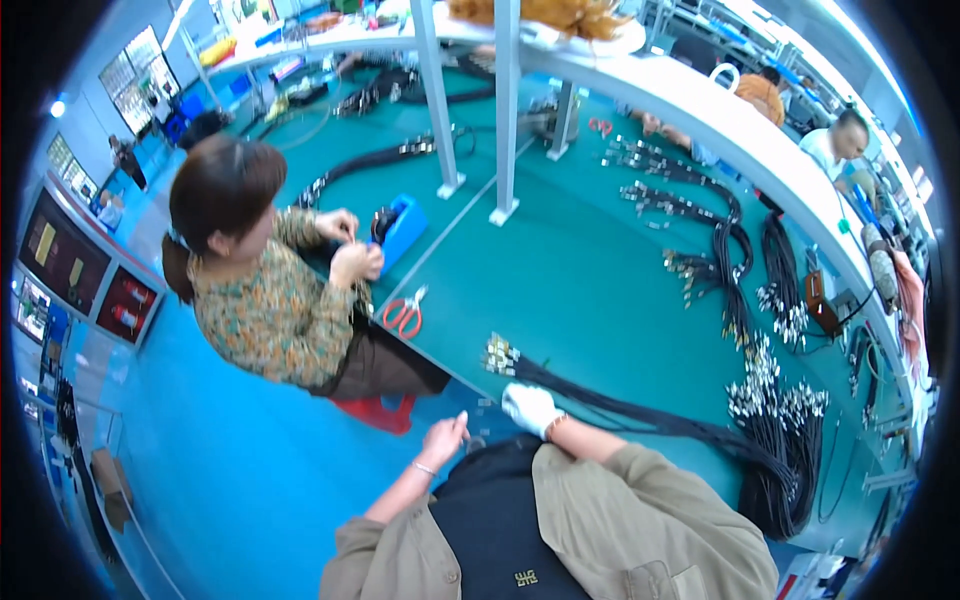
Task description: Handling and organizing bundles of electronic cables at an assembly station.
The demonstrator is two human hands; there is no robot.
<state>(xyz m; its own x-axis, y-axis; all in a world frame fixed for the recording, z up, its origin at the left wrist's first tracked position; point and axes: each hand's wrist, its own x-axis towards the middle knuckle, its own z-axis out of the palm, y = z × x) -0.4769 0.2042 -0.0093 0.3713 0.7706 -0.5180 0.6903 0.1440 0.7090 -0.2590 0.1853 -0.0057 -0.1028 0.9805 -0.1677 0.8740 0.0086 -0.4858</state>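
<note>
My left hand (446,440) is bare, with a band at the wrist, and is held in front of my body off the table edge. Its fingers are curled together; whatever they hold is too small to make out. A white glove covers my right hand (531,409), which sits at the table's near edge with its fingers drawn in, their grip hidden. Just beyond it lies a bundle of black cables (600,403), running right across the green table (560,290). Metal connector ends (500,355) of that bundle fan out near the glove.
Red-handled scissors (404,315) lie by the table seam. At left a co-worker (270,290) has both hands beside a blue tape dispenser (402,238). More cable bundles (770,400) pile up at right. Metal posts (507,120) hold up a white shelf (690,100).
</note>
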